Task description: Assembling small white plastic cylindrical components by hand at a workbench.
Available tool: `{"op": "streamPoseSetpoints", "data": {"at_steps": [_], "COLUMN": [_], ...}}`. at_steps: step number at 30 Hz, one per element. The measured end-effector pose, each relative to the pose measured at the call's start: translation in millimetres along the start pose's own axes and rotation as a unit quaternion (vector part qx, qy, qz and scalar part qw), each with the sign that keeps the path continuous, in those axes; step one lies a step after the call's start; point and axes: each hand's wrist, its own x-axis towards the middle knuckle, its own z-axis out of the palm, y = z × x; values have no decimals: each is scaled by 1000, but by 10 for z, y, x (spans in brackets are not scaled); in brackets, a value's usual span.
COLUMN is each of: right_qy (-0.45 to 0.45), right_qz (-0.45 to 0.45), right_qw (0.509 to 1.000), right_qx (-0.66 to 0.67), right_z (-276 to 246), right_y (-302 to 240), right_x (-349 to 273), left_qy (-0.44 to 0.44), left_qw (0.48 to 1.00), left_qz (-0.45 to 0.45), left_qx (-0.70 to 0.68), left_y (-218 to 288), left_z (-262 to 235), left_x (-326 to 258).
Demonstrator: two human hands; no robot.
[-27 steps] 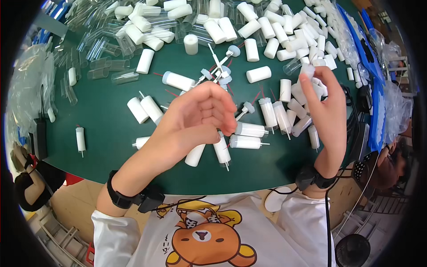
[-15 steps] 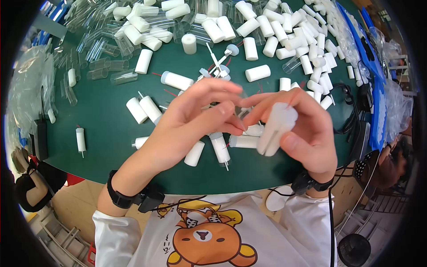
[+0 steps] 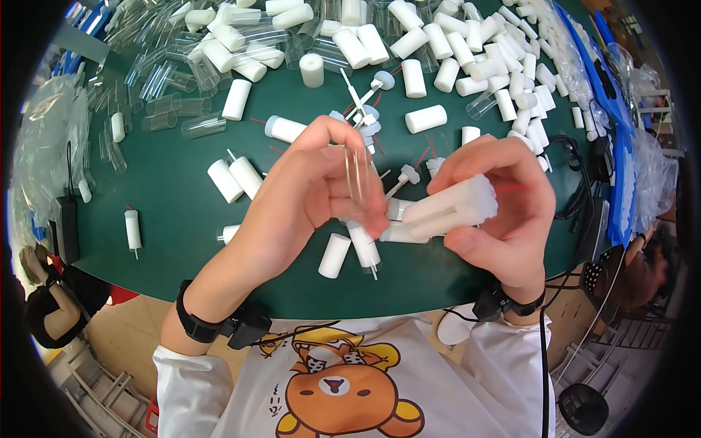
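My left hand (image 3: 288,186) is closed around a clear plastic tube (image 3: 356,175), which stands roughly upright between thumb and fingers. My right hand (image 3: 518,197) grips a white foam cylinder (image 3: 447,209) with a lengthwise slit and a frosted cap at its right end. A red wire blurs near that cap. The cylinder lies nearly level, its slit end pointing at my left hand, apart from the tube. Below the hands lie a capped white cylinder in a clear tube (image 3: 364,248) and a plain white foam cylinder (image 3: 334,255). Capped stems with red wires (image 3: 404,177) lie behind them.
Loose white foam cylinders (image 3: 504,66) and clear tubes (image 3: 168,80) crowd the far side of the green table (image 3: 175,248). One finished-looking white piece with a thin stem (image 3: 132,230) lies alone at left. Plastic bags (image 3: 47,139) and a blue bin edge (image 3: 619,168) flank the table.
My hands have moved apart. The tube in my left hand has turned upright, and the slit cylinder in my right hand has tipped from steep to nearly level.
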Motion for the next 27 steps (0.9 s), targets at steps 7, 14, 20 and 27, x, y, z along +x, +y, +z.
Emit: {"op": "streamPoseSetpoints", "data": {"at_steps": [7,14,20,27], "right_qy": [-12,-32,-41,-50], "right_qz": [-70,-124,-130,-134], "right_qw": [996,983,977,974], "right_qx": [-61,-130,-162,-175], "right_z": [-78,-93,-68,-41], "right_y": [6,31,-12,-17], "right_x": [31,29,7,2], "left_qy": [-51,-66,-86,-87], "left_qw": [987,989,979,981], "left_qz": [-33,-10,-50,-59], "left_qx": [151,134,178,161], "left_y": [37,23,51,63], "left_z": [-43,13,-11,41], "left_x": [-35,-57,-70,-74]}}
